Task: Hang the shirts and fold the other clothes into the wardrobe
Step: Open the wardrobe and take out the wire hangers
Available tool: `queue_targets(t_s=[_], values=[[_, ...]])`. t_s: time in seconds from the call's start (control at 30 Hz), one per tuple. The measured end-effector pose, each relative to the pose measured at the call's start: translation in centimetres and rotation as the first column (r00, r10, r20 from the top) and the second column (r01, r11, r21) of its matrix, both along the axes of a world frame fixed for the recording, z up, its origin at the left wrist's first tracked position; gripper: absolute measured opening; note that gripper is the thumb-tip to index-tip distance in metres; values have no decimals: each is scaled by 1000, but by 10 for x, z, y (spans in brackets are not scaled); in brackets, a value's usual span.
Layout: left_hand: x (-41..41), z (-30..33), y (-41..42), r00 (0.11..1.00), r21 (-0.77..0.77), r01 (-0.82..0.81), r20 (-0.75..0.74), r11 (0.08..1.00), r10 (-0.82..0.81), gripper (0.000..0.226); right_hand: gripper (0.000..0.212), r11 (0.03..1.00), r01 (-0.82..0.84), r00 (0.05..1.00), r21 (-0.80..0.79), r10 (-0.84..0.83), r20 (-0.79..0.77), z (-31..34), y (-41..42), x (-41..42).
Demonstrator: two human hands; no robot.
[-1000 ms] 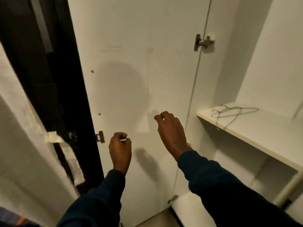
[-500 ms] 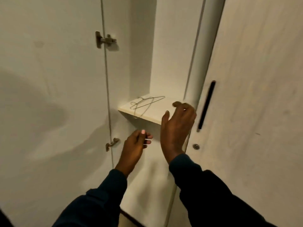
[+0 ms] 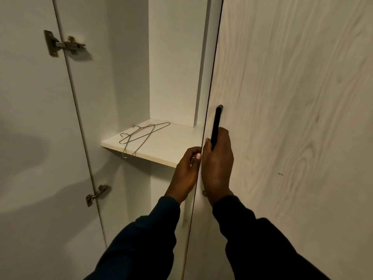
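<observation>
While no clothing is in view at all, the step in hand looks like opening the wardrobe, an early preparation before any shirt can be hung or anything folded. Largest in sight is the wood-grain right door [image 3: 292, 118], filling the right half of the view and seemingly not yet swung wide. Opposite it the plain white left door [image 3: 30, 118] stands open on its two metal hinges [image 3: 64, 45]. Between them shows the wardrobe interior, with a white shelf [image 3: 173, 144] inside. On that shelf lie thin wire hangers [image 3: 141, 134], one corner poking just past the front edge. Nearer, the right hand [image 3: 218, 158] curls its fingers round the lower part of the dark bar handle [image 3: 217, 124] on the right door. Just beside it, the left hand [image 3: 187, 170] has its fingers hooked on that door's edge. In my judgement, the next move calls for pulling the right door outward with both hands, then reaching in for a hanger; the shirts themselves must be fetched from somewhere out of frame.
</observation>
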State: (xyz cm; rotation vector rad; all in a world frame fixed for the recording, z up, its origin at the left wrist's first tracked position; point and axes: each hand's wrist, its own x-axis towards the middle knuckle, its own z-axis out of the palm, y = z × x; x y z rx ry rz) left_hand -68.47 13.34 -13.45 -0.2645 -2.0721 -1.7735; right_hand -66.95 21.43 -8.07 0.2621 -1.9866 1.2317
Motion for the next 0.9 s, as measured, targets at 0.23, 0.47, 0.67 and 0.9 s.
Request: queue_targets(t_s=[0.23, 0.47, 0.67, 0.9], values=[[5, 0, -6, 997, -141, 21, -74, 990, -32, 29, 23, 999, -41, 999, 33, 41, -8, -5, 6, 10], [69, -10, -1, 995, -95, -24, -101, 995, 14, 19, 26, 998, 20, 998, 56, -16, -61, -9, -3, 71], [174, -9, 2, 988, -102, 7, -156, 995, -23, 14, 16, 996, 83, 993, 13, -82, -85, -11, 6, 170], [301, -2, 29, 977, -67, 150, -141, 986, -158, 16, 22, 974, 141, 989, -177, -148, -27, -11, 38, 299]])
